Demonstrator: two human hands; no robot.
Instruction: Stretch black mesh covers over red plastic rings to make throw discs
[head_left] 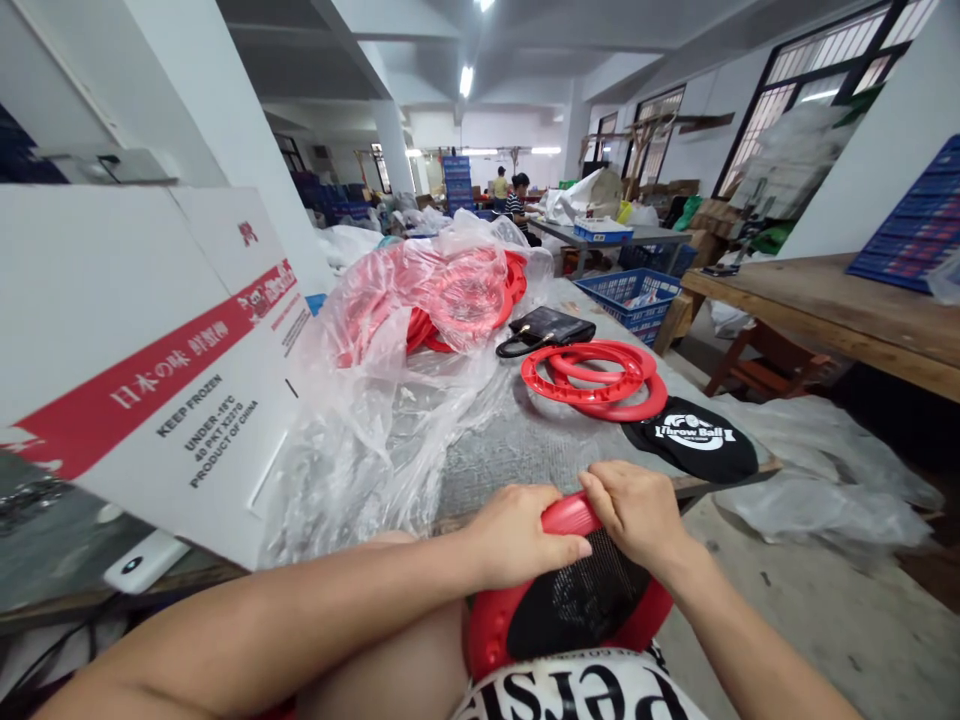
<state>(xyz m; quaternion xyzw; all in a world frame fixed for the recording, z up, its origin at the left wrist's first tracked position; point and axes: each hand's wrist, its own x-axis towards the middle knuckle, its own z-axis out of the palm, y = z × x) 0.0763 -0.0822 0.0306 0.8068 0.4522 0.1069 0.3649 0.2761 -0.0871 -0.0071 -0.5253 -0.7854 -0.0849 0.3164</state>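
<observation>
On my lap, against my shirt, rests a red plastic ring (495, 632) with black mesh (574, 605) stretched across its inside. My left hand (517, 535) is wrapped around the ring's far rim, its thumb lying over the inner edge. Close beside it, my right hand (634, 510) grips the same rim with its fingers curled over the top. A short stretch of red rim shows between the two hands. The near part of the ring is partly hidden by my shirt. Ahead on the table lie several loose red rings (611, 408) and a black "Throw Ball" fabric piece (688, 438).
Clear plastic wrap (360, 450) covers a heap of red rings (469, 290) on the table. A black handbag (551, 328) lies behind the loose rings. A printed white carton (150, 350) stands at left. A blue crate (634, 295) is beyond, with a person (519, 205) farther back.
</observation>
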